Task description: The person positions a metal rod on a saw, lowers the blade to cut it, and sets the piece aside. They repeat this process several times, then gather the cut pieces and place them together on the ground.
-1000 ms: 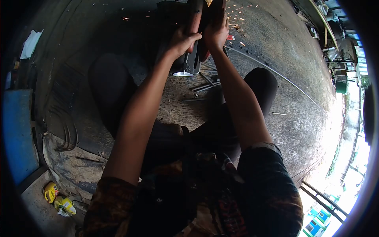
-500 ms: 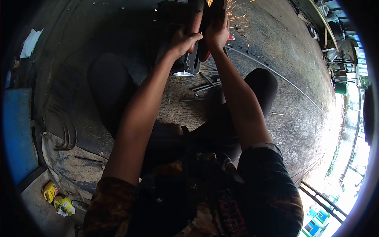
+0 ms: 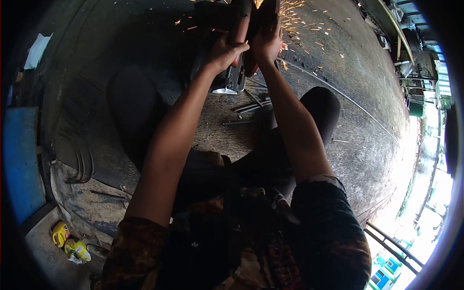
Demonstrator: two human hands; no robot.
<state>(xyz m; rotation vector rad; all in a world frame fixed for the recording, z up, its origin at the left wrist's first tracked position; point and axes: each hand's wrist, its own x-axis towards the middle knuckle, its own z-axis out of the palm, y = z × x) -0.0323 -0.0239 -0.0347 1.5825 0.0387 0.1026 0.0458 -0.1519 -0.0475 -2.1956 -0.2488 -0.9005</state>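
Note:
My left hand (image 3: 223, 54) is closed around a reddish-brown bar (image 3: 240, 30), thumb across its near end. Beside it, my right hand (image 3: 267, 46) grips a dark red piece (image 3: 251, 67), whose lower end sticks out under the palm; some of its fingers are hidden. Orange sparks (image 3: 292, 19) fly out beyond both hands. Beneath them stands a dark metal machine base (image 3: 240, 86) with a screw rod and a shiny metal plate (image 3: 224, 91) at its near end. The machine's upper part is cut off by the frame edge.
Short metal bars (image 3: 253, 105) lie on the floor near the base. A long thin rod (image 3: 343, 102) stretches across the floor on the right. My knees flank the work spot. A blue panel (image 3: 21, 159) and yellow containers (image 3: 61, 234) are at the left.
The spray of sparks has grown larger and spreads wider, to the left as well as the right. Both hands stay in nearly the same place.

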